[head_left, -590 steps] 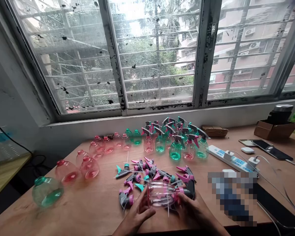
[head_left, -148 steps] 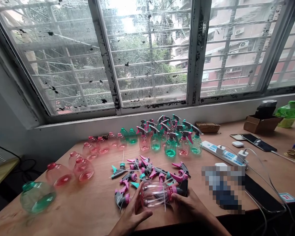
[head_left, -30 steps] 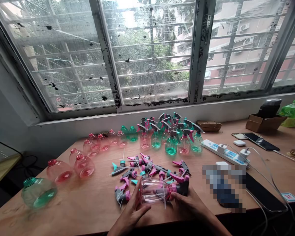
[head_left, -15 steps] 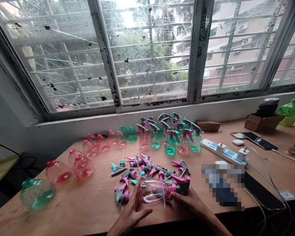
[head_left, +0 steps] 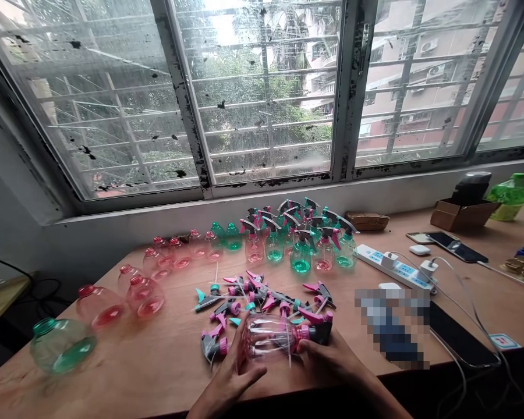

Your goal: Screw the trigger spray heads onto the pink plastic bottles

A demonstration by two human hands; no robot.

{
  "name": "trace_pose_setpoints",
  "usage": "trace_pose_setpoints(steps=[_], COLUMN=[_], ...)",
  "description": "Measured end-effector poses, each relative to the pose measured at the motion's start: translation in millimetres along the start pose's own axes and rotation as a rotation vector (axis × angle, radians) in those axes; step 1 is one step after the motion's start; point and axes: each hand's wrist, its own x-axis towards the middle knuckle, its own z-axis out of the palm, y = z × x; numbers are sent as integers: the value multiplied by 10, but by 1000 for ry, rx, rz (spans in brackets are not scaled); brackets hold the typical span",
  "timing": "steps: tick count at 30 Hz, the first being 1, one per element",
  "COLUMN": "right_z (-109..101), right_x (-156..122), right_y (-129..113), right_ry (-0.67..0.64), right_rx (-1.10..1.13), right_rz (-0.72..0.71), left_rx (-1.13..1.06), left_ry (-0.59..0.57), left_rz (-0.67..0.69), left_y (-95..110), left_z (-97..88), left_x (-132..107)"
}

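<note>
A clear pink spray bottle (head_left: 268, 340) lies on its side between my hands, its neck pointing right. My left hand (head_left: 236, 369) is curved around the bottle's base end. At the neck, my right hand (head_left: 323, 355) has its fingers on the pink collar of a black-and-pink trigger sprayer (head_left: 317, 329), which sits on the bottle's mouth. Just beyond lies a loose pile of trigger sprayers (head_left: 255, 291), pink and teal with thin tubes. One sprayer (head_left: 213, 346) rests to the left of my left hand.
Open pink bottles (head_left: 146, 297) and a green bottle (head_left: 63, 346) stand along the left. Bottles with sprayers fitted (head_left: 301, 256) cluster by the window. To the right are a power strip (head_left: 395, 267) with cables, phones (head_left: 463, 334) and a cardboard box (head_left: 463, 212).
The view has shifted slightly, so everything appears a little further left. Both hands keep the same hold on the bottle and sprayer collar.
</note>
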Motion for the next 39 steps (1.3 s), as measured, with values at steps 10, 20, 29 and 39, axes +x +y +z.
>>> trace_pose_setpoints(steps=[10,20,29,39], right_z=[-25,8,23,20], right_x=[3,-8,-3,7], right_y=[41,9,-60,-19], right_ry=[-57,4,-38,-47], right_rx=[27,82,-16,-15], right_rz=[3,6,-16,-16], left_rx=[-11,-89,-41,-123], left_ry=[34,-28,-23,1], left_rz=[-48,-25,34,38], left_y=[52,12,-15,-36], left_z=[13,-45,-18,14], left_x=[-22,3,-6,-17])
